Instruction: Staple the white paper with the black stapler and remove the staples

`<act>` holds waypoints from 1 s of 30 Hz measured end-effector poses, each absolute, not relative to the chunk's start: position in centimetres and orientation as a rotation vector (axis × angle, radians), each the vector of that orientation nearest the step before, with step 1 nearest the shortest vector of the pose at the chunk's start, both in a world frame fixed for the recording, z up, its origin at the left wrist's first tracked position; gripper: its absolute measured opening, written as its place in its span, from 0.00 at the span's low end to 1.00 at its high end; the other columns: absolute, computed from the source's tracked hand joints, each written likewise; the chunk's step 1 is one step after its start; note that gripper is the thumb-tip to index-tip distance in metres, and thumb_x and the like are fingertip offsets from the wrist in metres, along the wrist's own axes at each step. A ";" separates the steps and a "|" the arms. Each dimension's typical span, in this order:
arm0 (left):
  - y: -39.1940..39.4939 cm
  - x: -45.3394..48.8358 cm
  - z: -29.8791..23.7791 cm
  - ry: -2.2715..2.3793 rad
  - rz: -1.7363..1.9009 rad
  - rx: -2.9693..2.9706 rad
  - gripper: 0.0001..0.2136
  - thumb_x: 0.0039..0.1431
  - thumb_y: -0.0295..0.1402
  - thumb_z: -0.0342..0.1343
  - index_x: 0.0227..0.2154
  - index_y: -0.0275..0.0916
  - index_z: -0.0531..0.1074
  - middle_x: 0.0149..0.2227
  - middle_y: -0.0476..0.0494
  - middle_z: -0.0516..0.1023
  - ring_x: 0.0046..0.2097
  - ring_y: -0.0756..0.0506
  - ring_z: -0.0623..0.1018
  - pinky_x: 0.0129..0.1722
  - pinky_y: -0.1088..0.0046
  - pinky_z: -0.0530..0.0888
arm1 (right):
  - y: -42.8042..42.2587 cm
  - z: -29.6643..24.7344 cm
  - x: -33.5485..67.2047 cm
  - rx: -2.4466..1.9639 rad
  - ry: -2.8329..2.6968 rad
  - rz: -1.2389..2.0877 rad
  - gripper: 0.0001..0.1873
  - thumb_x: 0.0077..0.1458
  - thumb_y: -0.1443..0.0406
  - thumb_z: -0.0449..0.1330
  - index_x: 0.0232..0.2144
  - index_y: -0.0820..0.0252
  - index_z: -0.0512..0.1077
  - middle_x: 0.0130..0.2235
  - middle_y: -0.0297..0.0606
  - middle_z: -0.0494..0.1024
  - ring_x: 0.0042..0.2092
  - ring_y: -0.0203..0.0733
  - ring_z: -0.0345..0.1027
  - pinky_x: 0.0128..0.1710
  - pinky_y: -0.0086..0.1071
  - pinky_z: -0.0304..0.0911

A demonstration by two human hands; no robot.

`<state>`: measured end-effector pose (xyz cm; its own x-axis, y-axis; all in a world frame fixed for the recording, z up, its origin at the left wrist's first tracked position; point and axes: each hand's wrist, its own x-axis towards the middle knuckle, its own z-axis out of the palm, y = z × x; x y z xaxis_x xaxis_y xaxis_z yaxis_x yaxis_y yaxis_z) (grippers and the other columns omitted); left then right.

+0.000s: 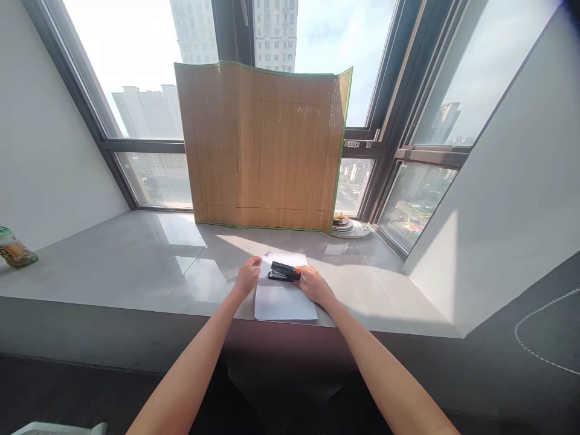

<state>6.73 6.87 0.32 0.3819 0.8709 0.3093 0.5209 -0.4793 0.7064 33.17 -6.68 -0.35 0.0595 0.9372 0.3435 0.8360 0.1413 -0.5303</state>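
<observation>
A black stapler (284, 272) with an orange patch at its rear lies sideways over white paper (285, 302), its jaw end pointing left. The fingers of my right hand (313, 284) close round the stapler's rear end. At the paper's upper left edge is my left hand (248, 278), fingers bent together. Whether they pinch the paper or a small thing cannot be made out. The paper rests on the pale tiled sill (140, 272), close to its front edge.
Behind the paper a brown slatted mat (267, 151) with green edging stands against the window. Stacked plates (347, 226) sit at its right foot. A green-and-orange package (17, 249) lies at far left. A tiny pale thing (249, 246) lies beyond my left hand.
</observation>
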 end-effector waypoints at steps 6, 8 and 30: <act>4.5 10.1 -1.7 1.204 0.797 2.368 0.23 0.61 0.18 0.46 0.55 0.40 0.73 0.57 0.35 0.78 0.59 0.40 0.76 0.59 0.62 0.71 | -6.6 -0.3 33.3 -1.729 -1.773 0.223 0.15 0.63 0.66 0.60 0.52 0.52 0.75 0.51 0.38 0.80 0.54 0.47 0.70 0.55 0.38 0.63; 4.3 9.8 -1.7 1.207 0.770 2.447 0.21 0.62 0.19 0.46 0.53 0.40 0.74 0.56 0.36 0.78 0.59 0.40 0.76 0.60 0.61 0.70 | -6.6 -0.3 33.6 -1.691 -1.755 0.247 0.14 0.62 0.67 0.59 0.50 0.53 0.76 0.51 0.39 0.80 0.54 0.47 0.70 0.55 0.38 0.64; 5.8 8.6 -2.5 1.071 0.743 2.378 0.15 0.66 0.32 0.55 0.53 0.42 0.79 0.54 0.40 0.84 0.54 0.37 0.81 0.55 0.61 0.75 | -6.8 -0.6 35.0 -1.649 -1.352 0.329 0.27 0.55 0.66 0.58 0.57 0.53 0.79 0.57 0.42 0.81 0.53 0.48 0.78 0.53 0.39 0.74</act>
<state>8.56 5.84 -2.46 0.5589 0.7754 0.2940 0.5473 -0.6113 0.5717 35.02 -6.75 -0.63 0.3540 0.8710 0.3406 0.6169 0.0562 -0.7850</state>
